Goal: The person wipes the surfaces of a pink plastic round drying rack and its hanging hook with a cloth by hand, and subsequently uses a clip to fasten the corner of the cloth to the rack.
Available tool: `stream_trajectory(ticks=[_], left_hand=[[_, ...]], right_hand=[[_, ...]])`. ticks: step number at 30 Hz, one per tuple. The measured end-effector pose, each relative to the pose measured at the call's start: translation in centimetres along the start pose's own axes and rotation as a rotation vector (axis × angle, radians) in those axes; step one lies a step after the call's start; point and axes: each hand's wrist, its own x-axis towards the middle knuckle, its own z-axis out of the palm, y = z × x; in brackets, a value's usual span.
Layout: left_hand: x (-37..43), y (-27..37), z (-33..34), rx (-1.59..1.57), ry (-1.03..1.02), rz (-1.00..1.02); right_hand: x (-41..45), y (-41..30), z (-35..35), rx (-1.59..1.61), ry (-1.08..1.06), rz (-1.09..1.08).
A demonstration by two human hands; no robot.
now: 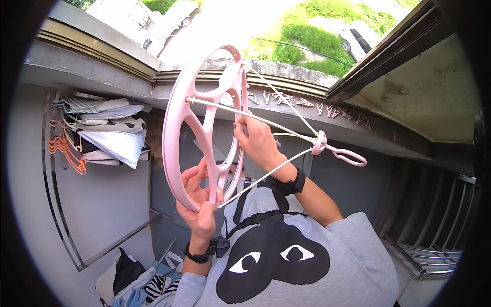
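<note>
A round pink plastic drying-hanger frame (pixel 209 126) with curved spokes is held up on edge before me. Pale struts run from its rim to a small pink hub (pixel 319 142), which ends in a pink hook (pixel 351 156) at the right. My left hand (pixel 201 199) grips the lower rim, with fingers reaching through the opening. My right hand (pixel 257 140) has its fingers at the far side of the rim, pinched close to it; whether a small part is between them is hidden. Several pink clothes pegs (pixel 284 98) lie along the window ledge beyond.
Folded clothes (pixel 115 134) and orange hangers (pixel 67 149) hang from a wall rail at the left. More clothes (pixel 142 284) are piled at the lower left. An open window frame (pixel 376 53) stands ahead, and a metal rack (pixel 433 257) is at the right.
</note>
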Motion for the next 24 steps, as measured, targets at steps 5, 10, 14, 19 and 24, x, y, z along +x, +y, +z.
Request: stream_trajectory(ticks=[5,10,14,19,24], left_hand=[[0.1,0.3,-1.0,0.028,0.019,-0.015],[0.4,0.5,-1.4,-0.007,0.168,-0.033],[0.0,-0.3,-2.9,-0.051,0.176,-0.042],[-0.8,-0.4,-3.1,-0.013,0.173,0.040],[-1.0,-0.6,-2.4,0.072,0.137,0.078]], right_hand=[[-1.1,-0.4,0.0,0.097,-0.149,-0.013],[-2.8,-2.0,1.7,0.207,-0.260,0.003],[-2.7,-3.4,1.3,0.287,-0.332,0.014],[-4.3,-5.9,1.3,0.449,-0.404,0.032],[-2.5,-3.7,1.6,0.193,-0.217,-0.078]])
